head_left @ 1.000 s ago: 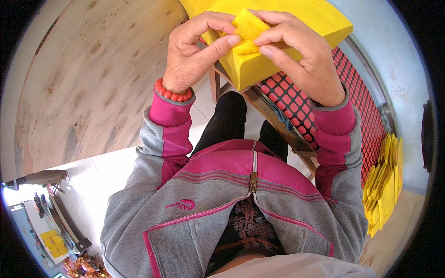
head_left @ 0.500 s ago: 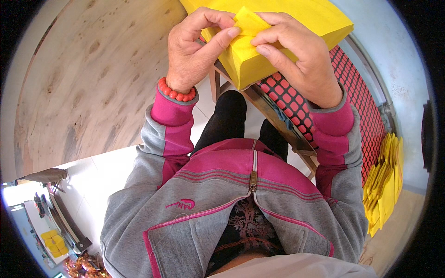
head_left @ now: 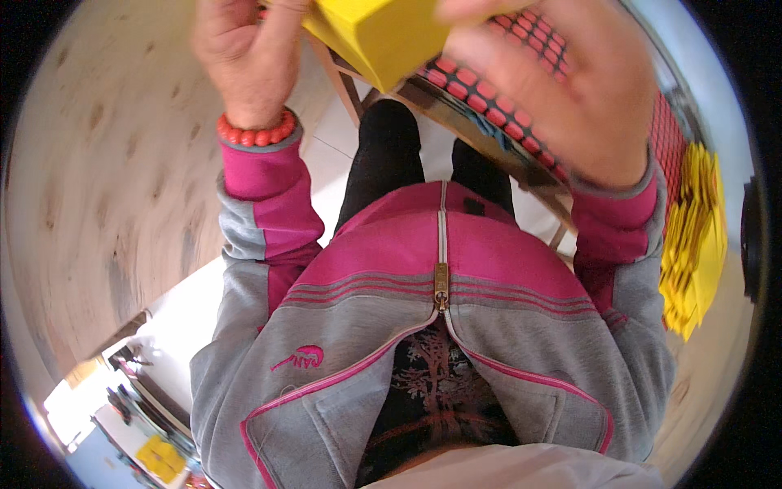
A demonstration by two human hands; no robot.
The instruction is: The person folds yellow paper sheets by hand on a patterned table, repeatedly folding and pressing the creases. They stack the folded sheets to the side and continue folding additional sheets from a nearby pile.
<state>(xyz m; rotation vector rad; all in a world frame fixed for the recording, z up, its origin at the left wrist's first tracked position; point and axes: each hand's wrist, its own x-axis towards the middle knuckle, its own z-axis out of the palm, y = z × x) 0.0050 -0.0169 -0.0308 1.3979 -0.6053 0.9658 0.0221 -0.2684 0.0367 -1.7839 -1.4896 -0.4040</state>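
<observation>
At the top edge sits a yellow box-shaped thing (head_left: pixel 391 37) with a cloth-like surface, one corner pointing toward me. Its far part lies beyond the picture. Beside its left side is my left hand (head_left: pixel 252 61), with a red bead bracelet at the wrist; the upper frame edge cuts off its fingertips, so its grip does not show. My right hand (head_left: pixel 562 90) is over the right side, above the red-and-black patterned surface, and smeared by motion. Its blurred fingers reach toward the yellow thing, but whether they touch it I cannot tell.
The red-and-black patterned covering (head_left: pixel 468 81) lies on a wooden-framed stand. Several flat yellow pieces (head_left: pixel 692 244) hang or stand bunched at the right. A large wooden board (head_left: pixel 122 187) fills the left. Farther back at lower left is a yellow stack (head_left: pixel 161 458).
My hands have moved apart and upward in the picture, the left one leftward. The pinched yellow flap between them is out of view. The whole scene has shifted as my head moved.
</observation>
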